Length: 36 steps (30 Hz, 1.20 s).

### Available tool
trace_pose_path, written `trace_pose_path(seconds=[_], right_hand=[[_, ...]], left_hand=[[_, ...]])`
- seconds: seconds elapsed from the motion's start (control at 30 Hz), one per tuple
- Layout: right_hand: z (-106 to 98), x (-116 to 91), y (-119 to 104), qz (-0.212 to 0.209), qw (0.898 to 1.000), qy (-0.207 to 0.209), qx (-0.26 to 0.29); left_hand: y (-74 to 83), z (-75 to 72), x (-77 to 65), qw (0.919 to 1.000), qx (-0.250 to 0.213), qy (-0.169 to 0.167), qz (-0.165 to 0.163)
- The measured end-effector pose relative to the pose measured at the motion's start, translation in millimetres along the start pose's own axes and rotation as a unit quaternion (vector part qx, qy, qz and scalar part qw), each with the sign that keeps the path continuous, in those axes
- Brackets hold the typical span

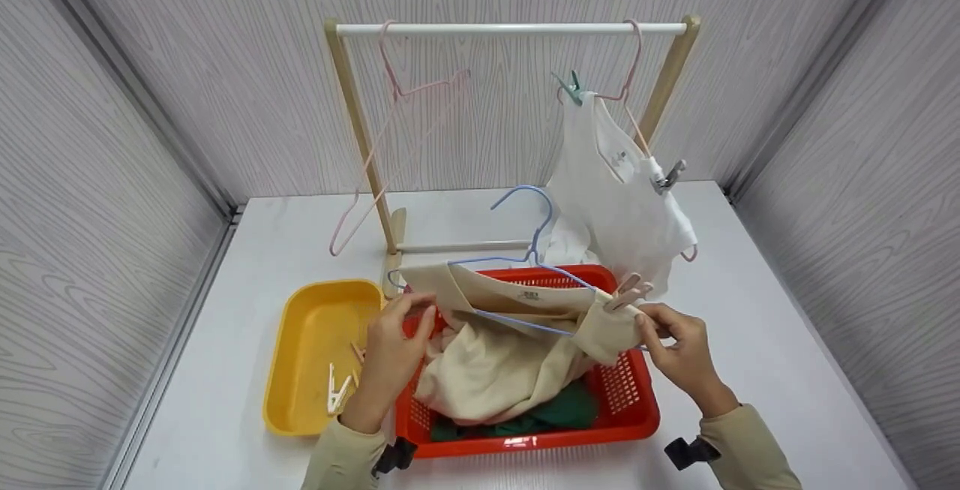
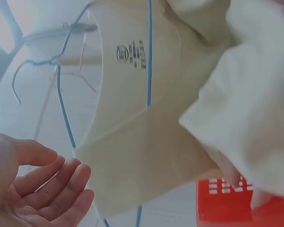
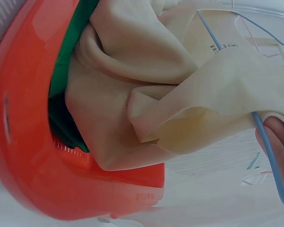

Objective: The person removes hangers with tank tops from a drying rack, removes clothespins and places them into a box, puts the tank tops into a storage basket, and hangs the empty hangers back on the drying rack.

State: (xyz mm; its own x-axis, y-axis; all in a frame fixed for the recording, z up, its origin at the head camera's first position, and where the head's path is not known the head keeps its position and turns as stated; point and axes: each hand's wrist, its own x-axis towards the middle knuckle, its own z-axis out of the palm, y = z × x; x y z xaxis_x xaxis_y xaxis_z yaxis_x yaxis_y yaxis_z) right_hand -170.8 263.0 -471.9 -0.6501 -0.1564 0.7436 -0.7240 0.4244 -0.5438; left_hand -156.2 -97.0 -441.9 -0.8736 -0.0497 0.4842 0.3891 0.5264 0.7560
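Observation:
A beige top [image 1: 502,374] hangs from a blue hanger [image 1: 538,238], its lower part bunched in the red basket [image 1: 525,443]. A pale clothespin [image 1: 628,293] clips its right shoulder. My right hand [image 1: 682,347] pinches the cloth of that shoulder beside the clothespin. In the right wrist view, the fingers [image 3: 280,142] lie against the fabric by the hanger's end. At the opposite shoulder is my left hand [image 1: 394,347], thumb apart from the fingers. The left wrist view shows its relaxed fingers [image 2: 61,189] right at the cloth's edge, holding nothing.
Left of the basket, a yellow tub [image 1: 300,370] holds several clothespins [image 1: 337,389]. Behind stands a rack with a white bar [image 1: 510,28], carrying a bare pink hanger [image 1: 382,137] and a white top [image 1: 622,205] clipped to another hanger. Green cloth [image 1: 555,409] lies in the basket.

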Motion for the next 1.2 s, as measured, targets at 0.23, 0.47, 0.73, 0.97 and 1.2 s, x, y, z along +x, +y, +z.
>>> trace_pose_path(seconds=[0.23, 0.47, 0.73, 0.97, 1.2], right_hand=[[0, -1, -1, 0.002, 1.0, 0.002, -0.004], [0, 0, -2, -0.002, 1.0, -0.003, -0.002], [1, 2, -2, -0.012, 1.0, -0.002, -0.003], [2, 3, -5, -0.021, 1.0, 0.002, 0.004], [2, 3, -3, -0.018, 1.0, -0.002, 0.002]], left_hand=[[21.1, 16.9, -2.6, 0.9978, -0.015, -0.03, 0.057], [42.5, 30.5, -5.0, 0.9914, -0.044, -0.092, 0.083], [57.4, 44.9, -4.2, 0.9849, -0.037, -0.09, 0.144], [70.0, 56.8, -0.6, 0.9729, -0.056, -0.109, 0.196], [90.3, 75.4, 6.8, 0.9602, -0.088, -0.149, 0.22]])
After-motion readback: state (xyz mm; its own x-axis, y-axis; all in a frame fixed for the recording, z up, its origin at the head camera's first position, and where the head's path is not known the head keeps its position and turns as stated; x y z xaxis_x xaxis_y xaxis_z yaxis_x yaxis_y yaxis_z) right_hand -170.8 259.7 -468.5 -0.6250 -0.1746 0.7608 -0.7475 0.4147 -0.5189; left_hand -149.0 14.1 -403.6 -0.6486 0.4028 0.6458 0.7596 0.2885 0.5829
